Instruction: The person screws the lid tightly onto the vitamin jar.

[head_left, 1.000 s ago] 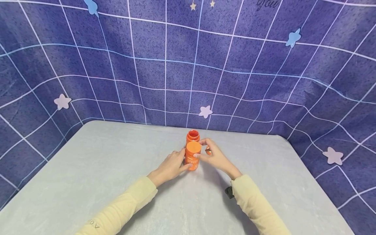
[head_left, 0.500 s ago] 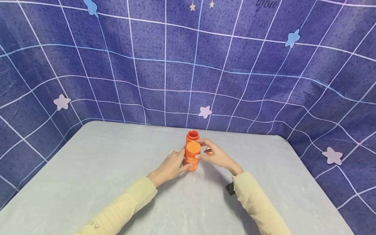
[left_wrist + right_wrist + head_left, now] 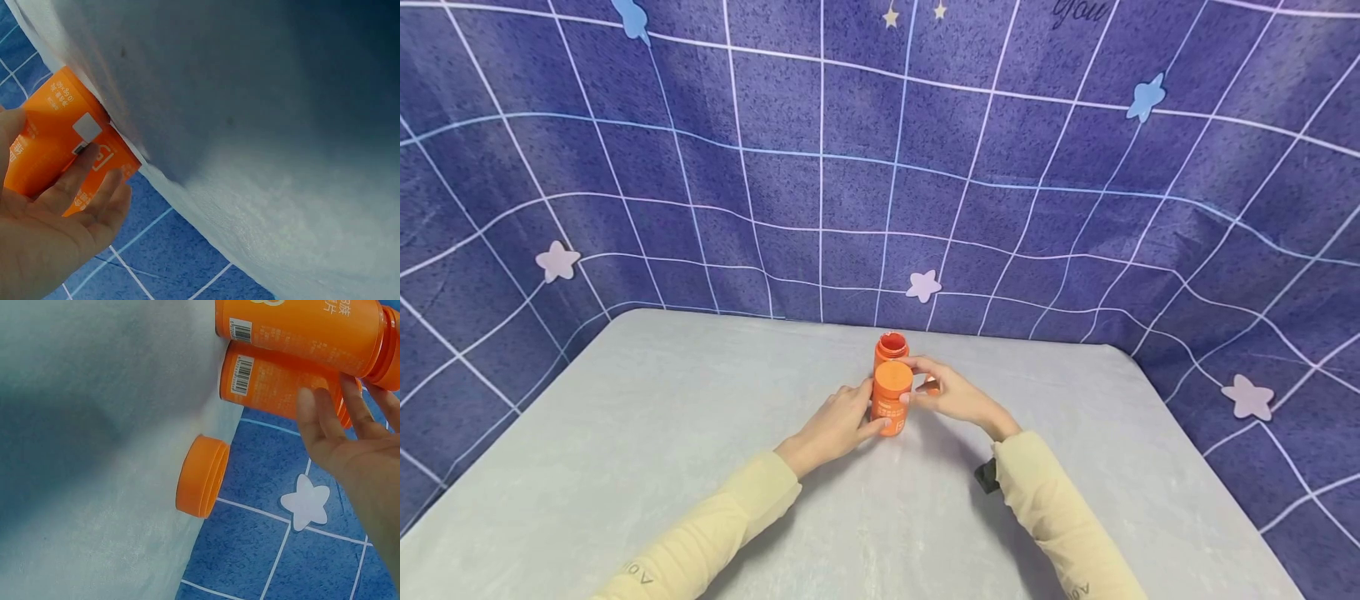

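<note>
The right hand point(image 3: 953, 395), pinching the round orange plastic cap point(image 3: 892, 377), shifts slightly around it, apparently twisting; the left hand point(image 3: 835, 425) grips the labelled orange cylindrical bottle point(image 3: 889, 410).

The left sleeve point(image 3: 718, 529) is long, pale cream-yellow soft fabric, creased, with dark lettering point(image 3: 638, 573) cut off by the lower edge. The matching right sleeve point(image 3: 1056, 517) carries similar dark characters low down; a small, blocky black object point(image 3: 987, 476) sits beside its plain cuff. Both hands are bare.
</note>
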A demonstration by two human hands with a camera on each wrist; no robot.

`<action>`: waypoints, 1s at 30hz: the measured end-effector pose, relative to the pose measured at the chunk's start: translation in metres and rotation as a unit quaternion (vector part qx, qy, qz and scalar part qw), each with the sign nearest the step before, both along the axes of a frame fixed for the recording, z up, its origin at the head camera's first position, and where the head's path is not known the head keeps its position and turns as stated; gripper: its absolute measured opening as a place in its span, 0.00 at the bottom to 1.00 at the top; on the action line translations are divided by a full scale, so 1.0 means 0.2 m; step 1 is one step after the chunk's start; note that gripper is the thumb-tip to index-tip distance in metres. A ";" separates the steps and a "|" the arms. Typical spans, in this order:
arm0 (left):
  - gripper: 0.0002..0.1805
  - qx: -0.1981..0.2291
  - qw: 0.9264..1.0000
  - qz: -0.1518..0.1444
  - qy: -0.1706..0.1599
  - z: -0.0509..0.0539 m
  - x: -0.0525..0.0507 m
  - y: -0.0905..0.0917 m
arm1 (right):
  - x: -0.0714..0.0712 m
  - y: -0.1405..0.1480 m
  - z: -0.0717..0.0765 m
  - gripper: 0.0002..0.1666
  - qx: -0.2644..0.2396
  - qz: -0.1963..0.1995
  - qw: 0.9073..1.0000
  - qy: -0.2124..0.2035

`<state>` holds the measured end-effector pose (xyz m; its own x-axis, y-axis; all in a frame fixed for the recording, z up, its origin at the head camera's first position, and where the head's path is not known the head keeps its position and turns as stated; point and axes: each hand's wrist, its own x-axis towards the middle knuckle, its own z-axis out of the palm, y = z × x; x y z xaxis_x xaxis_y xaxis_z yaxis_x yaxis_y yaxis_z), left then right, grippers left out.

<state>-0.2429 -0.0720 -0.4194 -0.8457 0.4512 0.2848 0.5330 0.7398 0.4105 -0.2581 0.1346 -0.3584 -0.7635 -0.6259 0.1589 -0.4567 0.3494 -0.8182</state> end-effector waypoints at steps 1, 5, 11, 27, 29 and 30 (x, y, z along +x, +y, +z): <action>0.33 0.000 1.000 0.000 0.001 0.00 0.00 0.00 | 0.00 0.00 0.00 0.30 0.000 -0.002 1.000 0.005; 0.32 -0.003 1.000 0.000 0.005 0.00 0.00 0.00 | -0.02 0.00 -0.05 0.30 -0.007 -0.022 1.000 0.020; 0.32 -0.007 1.000 0.002 0.003 0.00 0.00 0.00 | -0.06 -0.01 -0.17 0.27 -0.020 -0.084 0.995 0.056; 0.31 -0.009 1.000 0.002 0.014 0.00 -0.01 0.00 | -0.03 -0.01 -0.13 0.29 -0.026 -0.085 0.993 0.075; 0.31 -0.010 1.000 0.002 0.015 0.00 -0.01 0.00 | -0.03 0.00 -0.11 0.30 -0.032 -0.069 0.996 0.053; 0.31 -0.009 1.000 0.002 0.015 0.00 0.00 0.00 | -0.04 0.01 -0.10 0.30 -0.034 -0.062 0.997 0.042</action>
